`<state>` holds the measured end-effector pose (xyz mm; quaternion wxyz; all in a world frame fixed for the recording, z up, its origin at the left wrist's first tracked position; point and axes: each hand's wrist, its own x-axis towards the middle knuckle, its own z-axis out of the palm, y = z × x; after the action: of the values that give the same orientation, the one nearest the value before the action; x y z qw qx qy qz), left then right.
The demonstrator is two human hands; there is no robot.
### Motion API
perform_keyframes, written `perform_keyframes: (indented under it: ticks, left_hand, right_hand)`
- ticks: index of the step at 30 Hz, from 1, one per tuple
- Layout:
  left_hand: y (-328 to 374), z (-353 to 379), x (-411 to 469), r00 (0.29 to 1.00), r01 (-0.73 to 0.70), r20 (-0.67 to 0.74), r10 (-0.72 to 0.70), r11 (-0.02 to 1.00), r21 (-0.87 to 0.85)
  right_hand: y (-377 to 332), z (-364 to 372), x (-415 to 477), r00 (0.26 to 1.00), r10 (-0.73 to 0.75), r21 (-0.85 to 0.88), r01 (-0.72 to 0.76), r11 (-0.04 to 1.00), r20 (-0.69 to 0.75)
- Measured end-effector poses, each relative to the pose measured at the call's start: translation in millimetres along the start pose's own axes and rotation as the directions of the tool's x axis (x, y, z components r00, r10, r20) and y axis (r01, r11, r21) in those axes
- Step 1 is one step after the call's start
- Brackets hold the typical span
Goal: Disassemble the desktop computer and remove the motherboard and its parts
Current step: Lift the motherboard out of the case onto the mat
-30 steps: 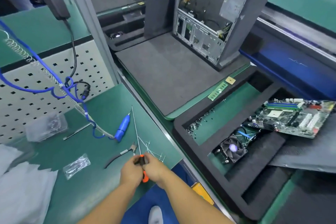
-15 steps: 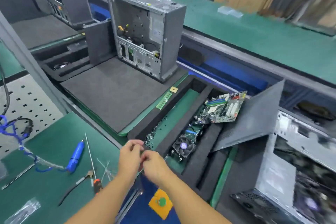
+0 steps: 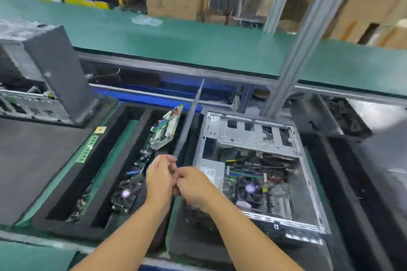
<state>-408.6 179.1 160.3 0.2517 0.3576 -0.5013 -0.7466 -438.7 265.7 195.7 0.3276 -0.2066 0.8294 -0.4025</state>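
Two cases: an open case [image 3: 251,136] of bare steel lies flat at 3 o'clock, its motherboard [image 3: 277,196] inside; an upright case [image 3: 57,68] stands at 10. A second, loose board [image 3: 168,127] leans in the black foam tray [image 3: 66,227] at 12, beside a thin grey panel [image 3: 189,121]. Two hands meet at centre, left hand [image 3: 159,179] and right hand [image 3: 191,185], fingers curled; blur hides whether they hold anything.

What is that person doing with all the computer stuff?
A person is taking desktop computers apart. Their left hand and right hand meet in front of them, fingers curled; blur hides whether they hold anything. An open computer case lies on the right, a fitted motherboard inside. A loose motherboard leans in the black foam tray.
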Motion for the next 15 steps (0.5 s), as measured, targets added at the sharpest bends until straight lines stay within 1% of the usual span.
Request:
perform_keyframes:
  ticks: [2,5,7,8,9,10,11,12,13,14,15]
  left_hand:
    - [-10.0,36.5,-7.8,0.998,-0.044,0.052,0.043,0.999,0.025]
    - [-24.5,83.7,-17.6,0.973,-0.136,0.209,0.101,0.977,0.163]
    - [-35.4,107.2,-19.5,0.937,-0.239,0.323,0.132,0.918,0.318]
    - [-40.9,116.0,-19.2,0.908,-0.32,0.392,0.15,0.853,0.413]
    - [-45.7,122.8,-18.0,0.863,-0.425,0.478,0.163,0.744,0.516]
    - [-51.0,127.5,-14.1,0.802,-0.554,0.573,0.167,0.565,0.611]
    - [-55.2,131.5,-9.4,0.732,-0.674,0.659,0.172,0.323,0.665]
    - [-58.5,134.6,-3.9,0.684,-0.728,0.712,0.159,0.105,0.677]
    - [-60.9,135.8,1.2,0.685,-0.72,0.716,0.136,-0.031,0.694]
    - [-62.6,136.7,5.1,0.717,-0.681,0.688,0.113,-0.095,0.726]
    - [-64.8,135.9,8.1,0.753,-0.64,0.65,0.103,-0.118,0.76]
  right_hand:
    - [15.3,-39.3,-8.2,1.0,0.001,-0.019,-0.001,1.0,0.001]
    - [42.7,-92.6,-21.6,1.0,0.023,0.08,-0.024,0.997,0.011]
    - [65.0,-123.0,-27.3,0.998,0.067,0.102,-0.067,0.992,0.01]
    - [77.9,-136.3,-27.4,0.996,0.085,0.1,-0.085,0.991,0.002]
    - [91.4,-148.1,-26.4,0.995,0.096,0.091,-0.095,0.991,-0.012]
    - [104.2,-157.9,-24.5,0.994,0.103,0.064,-0.101,0.993,-0.027]
    - [117.2,-165.5,-21.8,0.994,0.103,0.008,-0.102,0.995,-0.044]
    - [129.9,-171.2,-18.8,0.994,0.094,-0.095,-0.099,0.99,-0.056]
    - [143.1,-174.6,-14.8,0.996,0.072,-0.247,-0.082,0.966,-0.051]
    - [155.9,-175.9,-10.9,0.999,0.045,-0.418,-0.054,0.907,-0.03]
    - [167.3,-174.5,-7.5,1.0,0.025,-0.551,-0.016,0.834,0.008]
